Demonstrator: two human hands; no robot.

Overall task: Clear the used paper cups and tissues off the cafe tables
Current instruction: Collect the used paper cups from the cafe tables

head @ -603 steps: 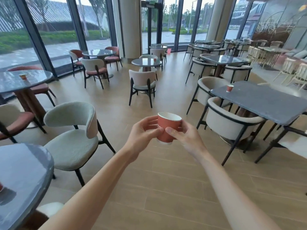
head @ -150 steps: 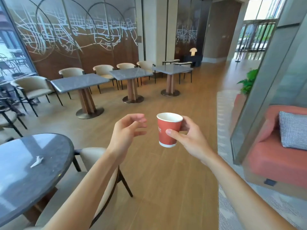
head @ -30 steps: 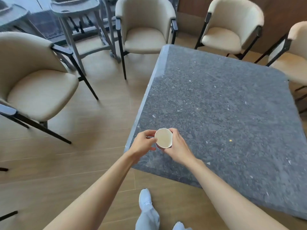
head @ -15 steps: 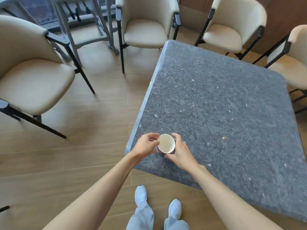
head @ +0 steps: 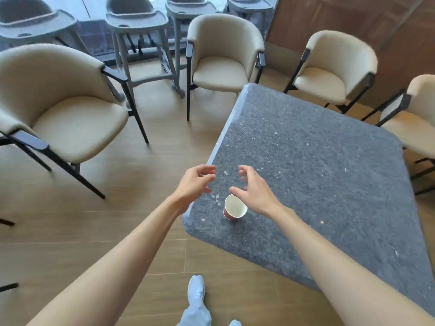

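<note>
Bare forearms, pale grey trousers [head: 196,314], white sneakers [head: 196,288].

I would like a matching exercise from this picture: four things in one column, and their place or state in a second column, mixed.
Things:
1. paper cup
2. left hand
3. grey table
4. white shoe

Places or states:
a. on the wooden floor
b. upright near the table's corner
c. open, holding nothing
d. ringed by beige chairs

Pairs: 1-b, 2-c, 3-d, 4-a.

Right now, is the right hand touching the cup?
Cannot tell. In the head view the right hand hovers open over the cup, its thumb overlapping the rim with no gap showing, but height above the rim can't be judged.
</note>
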